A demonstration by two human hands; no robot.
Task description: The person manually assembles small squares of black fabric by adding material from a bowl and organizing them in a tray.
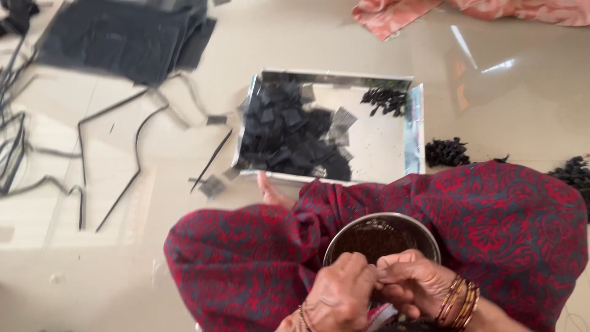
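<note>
Head view, left hand [340,295] and right hand [413,284] pressed fingertip to fingertip at six o'clock, pinching something too small to tell, steel bowl [424,235] of dark brown filling just above them, on the lap, tray [413,132] of black squares [289,132] at twelve o'clock.

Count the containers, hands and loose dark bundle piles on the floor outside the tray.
Steel bowl: 1
Shallow tray: 1
Hands, left hand and right hand: 2
Dark bundle piles on floor: 2
Total: 6
</note>
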